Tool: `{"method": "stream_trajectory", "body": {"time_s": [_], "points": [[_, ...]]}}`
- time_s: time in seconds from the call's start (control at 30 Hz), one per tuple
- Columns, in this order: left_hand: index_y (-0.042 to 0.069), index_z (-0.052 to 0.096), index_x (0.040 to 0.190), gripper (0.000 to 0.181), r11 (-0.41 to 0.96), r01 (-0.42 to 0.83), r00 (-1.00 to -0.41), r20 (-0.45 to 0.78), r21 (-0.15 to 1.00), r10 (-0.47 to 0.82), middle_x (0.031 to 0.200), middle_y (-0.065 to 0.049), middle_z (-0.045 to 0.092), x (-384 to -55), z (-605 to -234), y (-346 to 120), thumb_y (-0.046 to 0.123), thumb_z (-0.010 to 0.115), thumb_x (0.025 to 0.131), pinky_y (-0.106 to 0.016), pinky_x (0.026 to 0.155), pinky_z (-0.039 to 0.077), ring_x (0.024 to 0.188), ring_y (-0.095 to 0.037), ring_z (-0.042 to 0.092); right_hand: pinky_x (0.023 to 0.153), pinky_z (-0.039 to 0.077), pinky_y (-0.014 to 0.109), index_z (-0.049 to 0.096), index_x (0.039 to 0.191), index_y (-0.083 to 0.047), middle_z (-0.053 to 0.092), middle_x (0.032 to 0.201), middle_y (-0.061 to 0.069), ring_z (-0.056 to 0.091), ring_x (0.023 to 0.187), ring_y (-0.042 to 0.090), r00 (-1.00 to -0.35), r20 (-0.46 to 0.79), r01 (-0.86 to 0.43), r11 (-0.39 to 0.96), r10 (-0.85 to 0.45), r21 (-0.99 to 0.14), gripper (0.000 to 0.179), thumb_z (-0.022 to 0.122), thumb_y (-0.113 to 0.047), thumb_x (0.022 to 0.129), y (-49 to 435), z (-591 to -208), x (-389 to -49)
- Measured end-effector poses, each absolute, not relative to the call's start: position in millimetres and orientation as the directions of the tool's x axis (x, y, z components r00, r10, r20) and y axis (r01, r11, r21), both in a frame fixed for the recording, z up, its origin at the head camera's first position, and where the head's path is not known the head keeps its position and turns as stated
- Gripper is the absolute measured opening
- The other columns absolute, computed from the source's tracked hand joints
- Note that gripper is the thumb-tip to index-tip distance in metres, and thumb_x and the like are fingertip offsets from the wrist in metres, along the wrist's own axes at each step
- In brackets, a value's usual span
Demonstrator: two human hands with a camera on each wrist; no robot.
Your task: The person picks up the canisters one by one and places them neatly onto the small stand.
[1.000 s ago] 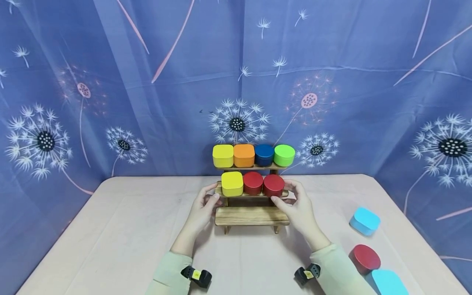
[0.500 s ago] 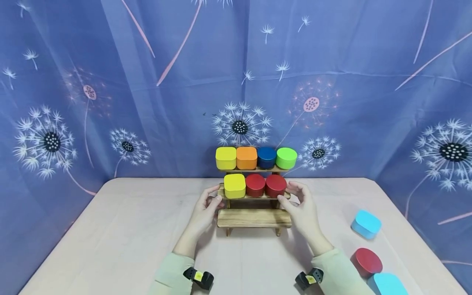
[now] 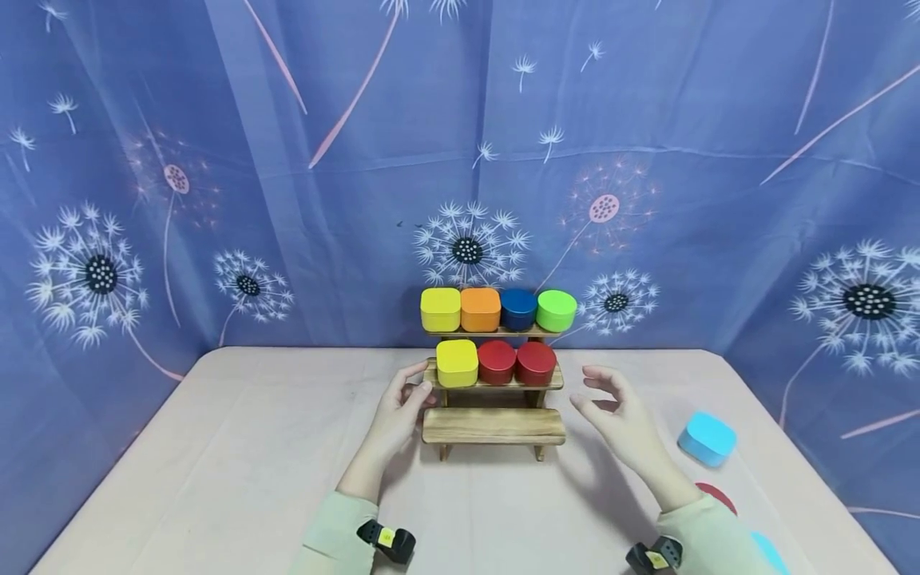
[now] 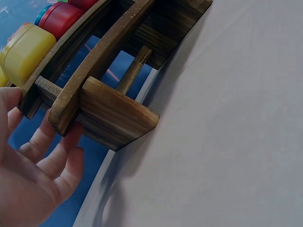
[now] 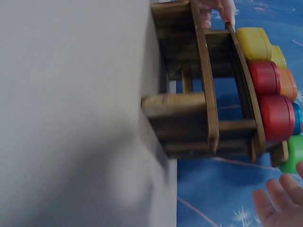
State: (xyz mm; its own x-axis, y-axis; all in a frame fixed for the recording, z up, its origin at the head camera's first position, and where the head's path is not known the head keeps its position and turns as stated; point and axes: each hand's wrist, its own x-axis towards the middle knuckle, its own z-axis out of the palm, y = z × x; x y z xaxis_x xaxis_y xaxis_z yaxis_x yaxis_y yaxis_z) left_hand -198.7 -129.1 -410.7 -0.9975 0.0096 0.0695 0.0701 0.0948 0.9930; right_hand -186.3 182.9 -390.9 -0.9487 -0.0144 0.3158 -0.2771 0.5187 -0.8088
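Note:
A three-tier wooden display stand [image 3: 493, 426] stands on the table. Its top tier bears a yellow box [image 3: 441, 310], an orange box [image 3: 480, 310], a dark blue tin [image 3: 519, 309] and a green tin [image 3: 557, 311]. On the middle tier sit another yellow box [image 3: 457, 363] and two red tins, one left [image 3: 497, 362] and one right [image 3: 536, 363]. My left hand [image 3: 395, 411] holds the middle tier's left end; in the left wrist view its fingers [image 4: 35, 144] also reach the lower tier's end. My right hand [image 3: 624, 419] hovers right of the stand, fingers loosely bent, holding nothing.
Right of the stand, a light blue box [image 3: 707, 439] lies on the pale tablecloth [image 3: 237, 455]. Nearer me are a red tin [image 3: 717, 497] and another light blue piece [image 3: 769, 551], both partly hidden by my right sleeve. A blue dandelion-print curtain [image 3: 345, 239] hangs behind.
My right hand has let go of the stand's right end and moved right, its forearm now covering part of the red tin. My left hand has stayed on the stand.

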Motion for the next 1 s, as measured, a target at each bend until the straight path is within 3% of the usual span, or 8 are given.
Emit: {"method": "stream_trajectory", "body": {"time_s": [0.13,0.37,0.53,0.83,0.9,1.0], "points": [[0.012,0.046,0.136,0.039,0.108,0.067,-0.998,0.067,0.992,0.005,0.093,-0.019,0.062,-194,-406,-129,0.015,0.049,0.098,-0.036,0.064,0.050,0.088,-0.024,0.062,0.083,0.050,0.028,0.051,0.128,-0.002,0.057,0.126,0.018,0.053,0.098,-0.003,-0.948,0.312,-0.294,0.572,-0.070,-0.765,0.044,0.065,-0.018,0.089,197,-385,-178],[0.012,0.046,0.136,0.039,0.096,0.075,-0.997,0.075,0.993,0.007,0.091,-0.017,0.062,-197,-410,-130,0.016,0.050,0.098,-0.036,0.063,0.050,0.086,-0.022,0.062,0.083,0.052,0.038,0.053,0.126,-0.001,0.058,0.126,0.019,0.057,0.108,0.018,-0.922,0.358,-0.358,0.670,-0.144,-0.650,0.045,0.069,-0.016,0.086,219,-376,-165],[0.011,0.046,0.137,0.039,0.091,0.077,-0.997,0.076,0.993,0.011,0.094,-0.021,0.062,-198,-410,-130,0.015,0.050,0.098,-0.036,0.062,0.050,0.087,-0.023,0.063,0.079,0.052,0.030,0.057,0.123,-0.003,0.060,0.121,0.018,0.050,0.103,-0.009,-0.913,0.372,-0.376,0.700,-0.167,-0.607,0.044,0.071,-0.015,0.084,234,-373,-157],[0.012,0.045,0.137,0.039,0.108,0.067,-0.998,0.066,0.992,0.010,0.098,-0.027,0.061,-196,-407,-130,0.016,0.049,0.098,-0.037,0.061,0.050,0.090,-0.027,0.063,0.076,0.048,0.024,0.059,0.120,-0.012,0.060,0.118,0.006,0.047,0.100,-0.012,-0.922,0.283,-0.378,0.767,-0.263,-0.518,0.041,0.073,-0.022,0.082,269,-374,-142],[0.012,0.045,0.137,0.039,0.105,0.066,-0.998,0.065,0.992,0.011,0.098,-0.026,0.061,-196,-407,-129,0.017,0.049,0.098,-0.038,0.062,0.051,0.090,-0.027,0.063,0.077,0.050,0.027,0.059,0.119,-0.014,0.059,0.117,0.005,0.053,0.101,-0.005,-0.931,0.234,-0.362,0.780,-0.279,-0.511,0.040,0.072,-0.024,0.083,277,-375,-140],[0.012,0.045,0.138,0.040,0.102,0.073,-0.997,0.072,0.992,0.014,0.097,-0.025,0.061,-196,-407,-129,0.016,0.050,0.098,-0.036,0.062,0.051,0.090,-0.028,0.063,0.080,0.052,0.039,0.056,0.122,-0.010,0.057,0.121,0.008,0.059,0.107,0.018,-0.952,0.118,-0.303,0.805,-0.284,-0.510,0.043,0.070,-0.029,0.086,290,-376,-137]]}}
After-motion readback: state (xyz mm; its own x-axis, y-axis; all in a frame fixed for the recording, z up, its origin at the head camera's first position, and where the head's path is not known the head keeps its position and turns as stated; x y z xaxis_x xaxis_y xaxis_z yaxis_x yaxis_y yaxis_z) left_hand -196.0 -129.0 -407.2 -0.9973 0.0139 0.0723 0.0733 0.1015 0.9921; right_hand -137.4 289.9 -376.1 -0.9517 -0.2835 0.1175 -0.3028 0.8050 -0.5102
